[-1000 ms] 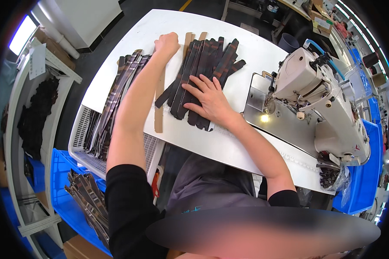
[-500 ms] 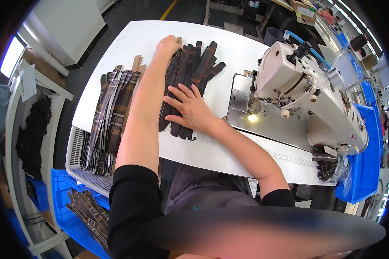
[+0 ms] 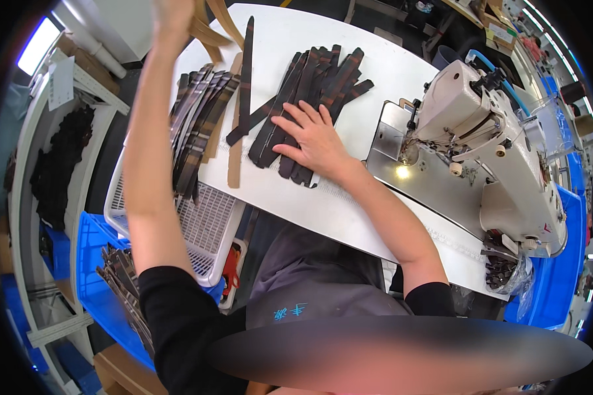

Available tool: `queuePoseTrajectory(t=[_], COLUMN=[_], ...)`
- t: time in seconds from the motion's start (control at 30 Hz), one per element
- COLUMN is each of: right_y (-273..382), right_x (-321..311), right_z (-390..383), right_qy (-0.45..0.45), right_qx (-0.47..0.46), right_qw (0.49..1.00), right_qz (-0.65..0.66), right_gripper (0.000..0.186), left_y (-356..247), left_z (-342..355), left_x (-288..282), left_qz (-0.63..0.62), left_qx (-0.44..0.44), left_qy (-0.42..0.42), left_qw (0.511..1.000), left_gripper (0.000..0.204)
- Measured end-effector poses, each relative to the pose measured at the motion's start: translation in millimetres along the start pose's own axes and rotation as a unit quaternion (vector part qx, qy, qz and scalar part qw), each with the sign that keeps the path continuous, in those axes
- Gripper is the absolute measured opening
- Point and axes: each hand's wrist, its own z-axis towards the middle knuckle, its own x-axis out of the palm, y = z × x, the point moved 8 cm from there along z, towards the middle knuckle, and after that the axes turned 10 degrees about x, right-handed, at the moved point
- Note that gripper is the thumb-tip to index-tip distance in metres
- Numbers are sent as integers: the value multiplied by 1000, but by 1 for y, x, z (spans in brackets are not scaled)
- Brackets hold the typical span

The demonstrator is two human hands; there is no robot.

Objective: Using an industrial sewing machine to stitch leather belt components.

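Observation:
My right hand lies flat with fingers spread on a pile of dark plaid fabric strips on the white table. At the upper left, my left hand is raised and smeared by motion, its fingers partly hidden. Bending tan strips come out from it, so it seems closed on them. Below those, a single dark strip stands apart from the pile, near a flat tan strip. A bundle of lighter plaid strips lies left of these, partly behind my left forearm.
A white sewing machine with its lamp lit stands at the right. A white plastic basket hangs by the table's left edge, above a blue bin of strips. A measuring tape runs along the front edge of the table.
My left hand has swung up and left from the pile's top, bringing tan strips with it. Some dark strips are shifted apart. The view has moved a little; my right hand stays on the pile.

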Motion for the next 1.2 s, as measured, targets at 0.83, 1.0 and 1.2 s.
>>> queuePoseTrajectory(t=[0.83,1.0,1.2], right_y=[22,58,87], right_x=[-4,-11,9], right_z=[48,42,-20], right_qy=[-41,138,16], right_qx=[-12,-82,-238], right_qw=[989,985,971], right_qz=[139,66,22], right_gripper=[19,36,27], left_y=[61,13,-37], left_z=[-171,-166,-209], left_x=[39,12,0], left_qz=[223,271,233], left_qx=[-100,42,109], left_qy=[328,249,349], left_qw=[912,929,901], left_gripper=[63,73,37])
